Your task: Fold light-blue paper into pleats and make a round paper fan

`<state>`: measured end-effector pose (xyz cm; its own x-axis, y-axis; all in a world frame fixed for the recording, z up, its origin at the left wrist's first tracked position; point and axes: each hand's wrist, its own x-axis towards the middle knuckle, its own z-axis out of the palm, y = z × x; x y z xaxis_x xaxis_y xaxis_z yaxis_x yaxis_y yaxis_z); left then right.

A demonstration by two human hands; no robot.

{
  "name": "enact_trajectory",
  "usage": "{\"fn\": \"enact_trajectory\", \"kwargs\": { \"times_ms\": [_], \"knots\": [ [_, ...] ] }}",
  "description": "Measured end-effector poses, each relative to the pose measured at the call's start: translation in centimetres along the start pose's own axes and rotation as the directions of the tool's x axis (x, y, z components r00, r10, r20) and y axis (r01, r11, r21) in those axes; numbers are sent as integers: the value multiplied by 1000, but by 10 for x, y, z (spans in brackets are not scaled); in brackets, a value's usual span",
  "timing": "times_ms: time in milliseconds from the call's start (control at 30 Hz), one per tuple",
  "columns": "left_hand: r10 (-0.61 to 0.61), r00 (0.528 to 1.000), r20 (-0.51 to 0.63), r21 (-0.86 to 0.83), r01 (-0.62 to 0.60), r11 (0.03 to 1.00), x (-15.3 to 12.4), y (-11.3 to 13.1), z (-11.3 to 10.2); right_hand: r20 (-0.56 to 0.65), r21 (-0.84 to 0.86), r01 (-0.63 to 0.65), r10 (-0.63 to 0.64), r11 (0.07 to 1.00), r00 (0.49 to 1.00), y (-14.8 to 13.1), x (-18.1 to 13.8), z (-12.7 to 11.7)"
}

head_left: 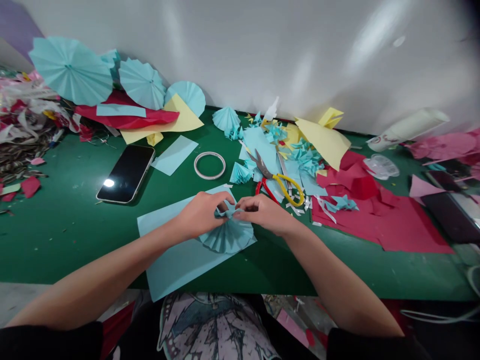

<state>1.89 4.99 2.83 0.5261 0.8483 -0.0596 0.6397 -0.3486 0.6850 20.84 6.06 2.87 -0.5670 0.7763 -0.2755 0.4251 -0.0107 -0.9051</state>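
Both hands meet at the upper edge of a pleated light-blue paper fan (228,239), whose folds spread out toward me. My left hand (202,212) pinches the gathered paper from the left. From the right, the fingertips of my right hand (262,212) close on the same gathered part, where the fingers hide some of the folds. Beneath the fan lies a large light-blue paper sheet (176,270), reaching past the table's front edge. A roll of tape (209,165) lies flat beyond my left hand. Yellow-handled scissors (279,180) lie beyond my right hand, blades pointing away.
A phone (126,174) lies on the green table (75,240) at left. Finished paper rosettes (73,70) lean on the back wall. Blue paper scraps (262,145) crowd the middle back. Red paper (405,230) covers the right, near a white paper tube (407,131).
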Motion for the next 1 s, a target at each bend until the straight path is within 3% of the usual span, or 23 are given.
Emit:
{"fn": "enact_trajectory", "kwargs": {
  "times_ms": [133, 333, 567, 800, 1000],
  "knots": [
    [1, 1000, 17, 9, -1, 1000, 1, 0, 0, 0, -30, 10, -10, 1000, 1000, 0, 0, 0],
    [-17, 1000, 11, 34, 17, 999, 1, 1, -1, -134, -79, 150, -159, 986, 978, -5, -2, 2],
    [-28, 999, -21, 39, 28, 999, 0, 3, -2, -215, -167, 74, -110, 983, 971, -6, -3, 4],
    [-38, 999, -14, 36, 39, 999, 0, 4, -3, -110, -68, 48, -56, 996, 992, -5, -2, 3],
    [-27, 1000, -14, 31, 27, 999, 1, 2, -2, -21, 46, -46, 47, 998, 999, -3, -1, 2]
  ]
}}
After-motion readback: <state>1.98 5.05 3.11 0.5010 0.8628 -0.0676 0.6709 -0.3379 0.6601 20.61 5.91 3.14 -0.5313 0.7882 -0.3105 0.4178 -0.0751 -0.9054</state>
